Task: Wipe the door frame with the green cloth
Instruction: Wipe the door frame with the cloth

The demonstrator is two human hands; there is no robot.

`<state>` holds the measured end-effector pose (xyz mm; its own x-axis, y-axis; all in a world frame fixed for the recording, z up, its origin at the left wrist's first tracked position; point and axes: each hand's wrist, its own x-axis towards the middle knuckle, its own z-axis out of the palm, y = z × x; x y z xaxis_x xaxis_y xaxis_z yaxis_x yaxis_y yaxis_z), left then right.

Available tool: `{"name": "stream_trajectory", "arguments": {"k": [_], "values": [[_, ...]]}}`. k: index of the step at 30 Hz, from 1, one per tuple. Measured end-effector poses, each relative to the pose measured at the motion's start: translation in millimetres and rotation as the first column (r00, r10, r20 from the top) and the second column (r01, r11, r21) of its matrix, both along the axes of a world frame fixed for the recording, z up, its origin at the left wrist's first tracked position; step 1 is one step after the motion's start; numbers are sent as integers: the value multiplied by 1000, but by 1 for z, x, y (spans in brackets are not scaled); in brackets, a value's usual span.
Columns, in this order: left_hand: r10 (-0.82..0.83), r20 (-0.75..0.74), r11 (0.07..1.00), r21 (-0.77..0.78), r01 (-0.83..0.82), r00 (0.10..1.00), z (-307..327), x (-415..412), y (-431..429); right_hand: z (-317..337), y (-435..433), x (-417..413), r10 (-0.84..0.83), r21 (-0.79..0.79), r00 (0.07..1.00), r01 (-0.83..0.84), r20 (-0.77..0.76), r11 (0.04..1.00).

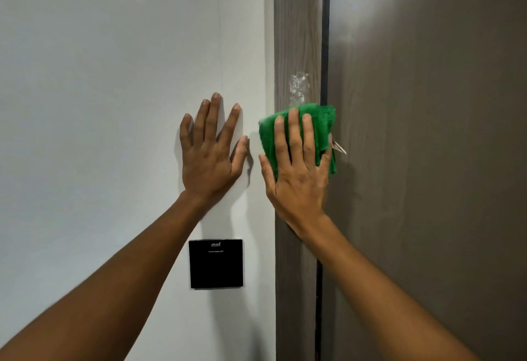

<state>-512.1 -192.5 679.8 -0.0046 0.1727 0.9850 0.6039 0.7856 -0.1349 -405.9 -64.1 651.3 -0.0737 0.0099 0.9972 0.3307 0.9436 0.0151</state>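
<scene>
The door frame [296, 33] is a vertical brown wood-grain strip right of centre, with a whitish smear [299, 87] on it. My right hand [299, 172] lies flat on the frame just below that smear, pressing the folded green cloth [323, 121] against the wood. The cloth sticks out above and to the right of my fingers and overlaps the dark gap beside the door. My left hand [211, 149] rests flat on the white wall, fingers spread, holding nothing.
A white wall [114, 75] fills the left half. A black square wall panel [216, 263] sits below my left hand. The brown door [427, 161] fills the right side, with a small metal piece [339, 147] sticking out beside the cloth.
</scene>
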Motion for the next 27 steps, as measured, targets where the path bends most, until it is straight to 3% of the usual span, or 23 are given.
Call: {"name": "stream_trajectory", "arguments": {"k": [3,5,9,11,15,19,23,27], "values": [[3,-2,1000,-7,-3,1000,1,0,-1,-37,17,12,-2,132,997,-8,73,991],[10,-1,1000,-7,-10,1000,1,0,-1,-54,25,19,-7,129,995,-7,104,992],[9,5,1000,-10,-9,1000,1,-1,-1,-10,23,19,47,-133,999,-46,4,990],[12,-1,1000,-5,-12,1000,1,-3,-1,29,18,14,69,-185,997,-76,-45,980],[25,1,1000,-19,-25,1000,1,-1,0,51,10,5,31,-3,999,-31,30,1000],[13,62,998,-54,-10,998,5,6,-3,6,24,17,-3,155,990,-19,138,988],[24,20,989,-146,-20,1000,24,9,0,-2,31,24,34,7,993,-35,115,999],[28,44,995,-94,-24,999,43,7,3,69,19,14,118,-191,992,-125,-47,974]]}}
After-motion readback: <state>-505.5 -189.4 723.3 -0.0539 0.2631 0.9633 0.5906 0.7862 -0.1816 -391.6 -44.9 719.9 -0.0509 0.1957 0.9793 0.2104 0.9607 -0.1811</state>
